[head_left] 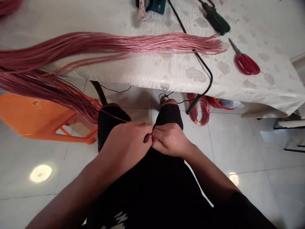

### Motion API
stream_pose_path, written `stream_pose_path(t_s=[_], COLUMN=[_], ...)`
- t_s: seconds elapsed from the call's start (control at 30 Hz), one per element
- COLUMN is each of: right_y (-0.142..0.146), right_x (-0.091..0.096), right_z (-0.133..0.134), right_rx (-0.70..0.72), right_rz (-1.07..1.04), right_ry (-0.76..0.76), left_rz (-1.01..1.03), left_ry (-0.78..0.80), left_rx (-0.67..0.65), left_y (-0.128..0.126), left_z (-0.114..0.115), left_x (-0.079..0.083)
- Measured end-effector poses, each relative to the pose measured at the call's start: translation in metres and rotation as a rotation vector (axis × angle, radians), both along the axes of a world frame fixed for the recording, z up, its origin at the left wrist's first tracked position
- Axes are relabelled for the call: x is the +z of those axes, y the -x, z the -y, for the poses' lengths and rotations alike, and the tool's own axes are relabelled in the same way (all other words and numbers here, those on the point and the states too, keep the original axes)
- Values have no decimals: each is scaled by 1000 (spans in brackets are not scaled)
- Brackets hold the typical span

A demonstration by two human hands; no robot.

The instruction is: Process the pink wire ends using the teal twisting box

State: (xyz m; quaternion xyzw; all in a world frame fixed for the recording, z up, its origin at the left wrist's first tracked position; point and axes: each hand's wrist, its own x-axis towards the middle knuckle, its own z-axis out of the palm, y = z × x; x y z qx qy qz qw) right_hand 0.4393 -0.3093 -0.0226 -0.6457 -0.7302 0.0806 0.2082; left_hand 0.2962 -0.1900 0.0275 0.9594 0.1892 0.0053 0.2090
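Observation:
Over my lap, my left hand (133,140) is closed, with a thin pink-copper wire (116,117) running into it from the left. My right hand (169,140) is also closed, its fingertips meeting those of the left. Whatever lies between the right fingers is hidden. A long bundle of pink-copper wires (133,44) stretches along the table, its loose ends at the right. Part of the wires, a lower bundle (71,98), hangs off the table edge toward my knee.
Red-handled scissors (247,63), a green-handled tool (218,20) and a black cable (205,65) lie on the patterned tablecloth (143,73). A teal device (158,5) sits at the back. An orange stool (28,117) stands left. Under the table rests a coil of wire (205,109).

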Motion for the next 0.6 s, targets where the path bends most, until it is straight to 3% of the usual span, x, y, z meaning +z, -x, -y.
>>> stream_pose_path(t_s=[0.13,0.33,0.6], right_y=[2,5,11], right_x=[-10,-18,-18], right_z=[0,1,-3], right_rx=[12,-15,-69], right_rz=[12,8,-36], right_ry=[-76,-214,-230], left_rz=[-15,3,45], left_ry=[29,199,442], left_rx=[-23,-39,-3], left_y=[0,-4,-4], left_z=[-3,-8,-13], left_x=[0,-2,-12])
